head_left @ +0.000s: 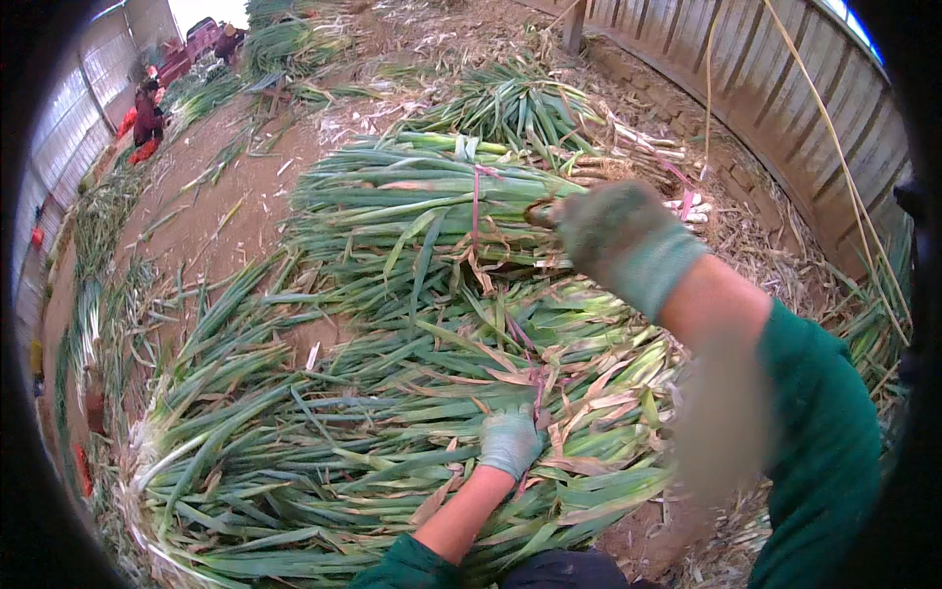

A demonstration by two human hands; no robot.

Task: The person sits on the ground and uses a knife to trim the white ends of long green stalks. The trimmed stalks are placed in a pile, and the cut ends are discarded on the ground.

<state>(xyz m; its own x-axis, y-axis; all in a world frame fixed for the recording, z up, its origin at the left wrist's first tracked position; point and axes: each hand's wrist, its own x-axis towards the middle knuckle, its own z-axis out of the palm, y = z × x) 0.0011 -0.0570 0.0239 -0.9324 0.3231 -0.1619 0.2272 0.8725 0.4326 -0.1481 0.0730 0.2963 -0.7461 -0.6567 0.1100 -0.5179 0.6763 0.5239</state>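
Note:
My gloved left hand presses into a low mass of green leeks, its curled fingers on a pink tie. My gloved right hand, slightly blurred, is raised and closed beside an upper tied leek bundle; what it holds is hidden. A pink band circles that bundle, and its pale root ends lie behind my right hand. Dry brown leaves are mixed through the lower leeks.
Another tied bundle lies behind. A corrugated wall with a post and hanging cords runs along the right. A person is at the back left near red sacks. Loose leeks line the left side.

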